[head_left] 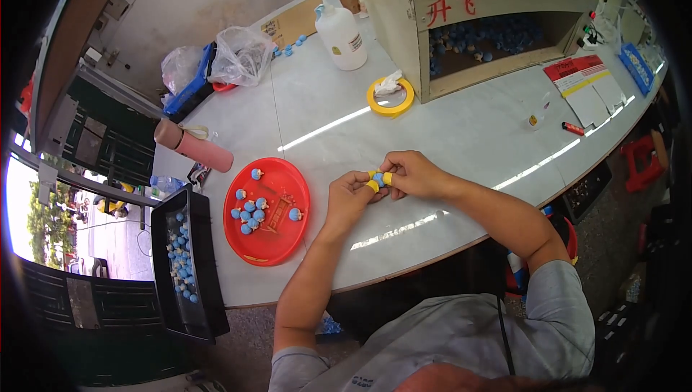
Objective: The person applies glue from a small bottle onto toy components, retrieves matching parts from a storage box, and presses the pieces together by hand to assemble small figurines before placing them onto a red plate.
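Note:
Between the fingertips of both hands is a small blue figure piece (378,178), held over the table. My left hand (350,194) pinches it from the left and my right hand (412,175) from the right. Yellow wraps cover some fingertips on both hands. The fingers hide most of the piece. To the left of my left hand lies a round red plate (281,236) with several blue round pieces (249,206) with pale parts on it.
A black bin (209,262) of blue pieces stands left of the plate. Nearby lies a pink bottle (194,147). Farther back are a yellow tape roll (390,109), a white plastic bottle (340,35) and a box-like cabinet (424,53) holding many blue pieces. A red marker (573,129) lies right.

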Available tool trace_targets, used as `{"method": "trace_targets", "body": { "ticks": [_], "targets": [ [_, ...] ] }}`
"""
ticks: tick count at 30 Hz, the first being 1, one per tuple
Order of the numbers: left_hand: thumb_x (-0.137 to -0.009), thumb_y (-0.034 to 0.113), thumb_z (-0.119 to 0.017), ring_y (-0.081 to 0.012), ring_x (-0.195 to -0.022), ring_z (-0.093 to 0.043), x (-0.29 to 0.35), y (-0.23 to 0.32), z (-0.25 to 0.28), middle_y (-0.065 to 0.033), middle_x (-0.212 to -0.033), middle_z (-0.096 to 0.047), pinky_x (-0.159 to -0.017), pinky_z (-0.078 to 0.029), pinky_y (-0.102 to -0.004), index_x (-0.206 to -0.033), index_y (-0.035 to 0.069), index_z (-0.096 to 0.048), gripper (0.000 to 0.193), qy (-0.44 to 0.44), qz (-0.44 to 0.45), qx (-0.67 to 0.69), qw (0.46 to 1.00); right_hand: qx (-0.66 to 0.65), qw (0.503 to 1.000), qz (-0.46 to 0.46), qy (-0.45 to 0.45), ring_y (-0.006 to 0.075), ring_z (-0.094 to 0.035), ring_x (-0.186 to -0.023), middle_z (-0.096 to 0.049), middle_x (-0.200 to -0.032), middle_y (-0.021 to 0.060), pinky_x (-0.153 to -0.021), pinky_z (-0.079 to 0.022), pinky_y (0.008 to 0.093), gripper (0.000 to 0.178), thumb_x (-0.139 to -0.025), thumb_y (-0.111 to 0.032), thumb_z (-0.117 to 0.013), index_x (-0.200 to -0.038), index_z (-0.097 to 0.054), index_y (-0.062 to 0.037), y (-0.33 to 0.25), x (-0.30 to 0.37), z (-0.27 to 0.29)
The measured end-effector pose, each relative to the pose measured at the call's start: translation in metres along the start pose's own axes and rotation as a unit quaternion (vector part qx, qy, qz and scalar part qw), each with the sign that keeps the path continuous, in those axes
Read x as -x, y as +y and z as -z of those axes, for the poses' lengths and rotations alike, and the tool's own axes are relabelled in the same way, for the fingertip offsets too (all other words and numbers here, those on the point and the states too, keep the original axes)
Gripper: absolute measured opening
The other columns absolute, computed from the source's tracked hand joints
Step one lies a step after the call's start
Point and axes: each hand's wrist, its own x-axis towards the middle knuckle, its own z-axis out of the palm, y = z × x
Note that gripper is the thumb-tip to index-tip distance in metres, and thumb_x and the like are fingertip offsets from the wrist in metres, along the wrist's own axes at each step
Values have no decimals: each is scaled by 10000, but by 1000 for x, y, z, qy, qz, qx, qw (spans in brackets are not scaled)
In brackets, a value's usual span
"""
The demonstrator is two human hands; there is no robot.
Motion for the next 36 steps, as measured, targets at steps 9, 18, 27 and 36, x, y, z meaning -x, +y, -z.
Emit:
{"method": "trace_targets", "body": {
  "ticks": [9,18,27,36],
  "targets": [
    [-870,-52,-580,-199,-811,-684,0,-9,-3,-174,-953,-653,-734,-575,-261,-1001,-107,-556,143,21,-27,4,999,18,999,33,16,145,-625,-621,-617,-861,120,-567,-527,277,144,-865,47,-472,-989,-543,68,4,2,-5],
    [-873,-32,-587,-179,-797,-680,1,-10,-6,-156,-940,-654,-727,-575,-253,-997,-105,-559,147,31,-47,-7,998,24,998,45,36,141,-617,-608,-620,-839,121,-550,-497,279,148,-864,66,-450,-980,-543,69,5,3,-10],
    [-886,-23,-578,-171,-794,-680,-1,-12,-5,-154,-936,-655,-713,-570,-247,-1001,-96,-555,138,36,-43,-13,998,31,997,52,39,144,-624,-613,-623,-837,127,-561,-499,285,156,-862,55,-447,-984,-543,73,6,2,-10],
    [-892,-16,-576,-171,-780,-680,-1,-8,-7,-155,-930,-655,-707,-566,-248,-996,-99,-553,136,44,-31,-23,998,57,997,37,33,124,-623,-638,-620,-880,111,-549,-486,245,142,-892,32,-464,-1007,-544,50,4,0,-8]
  ]
}}
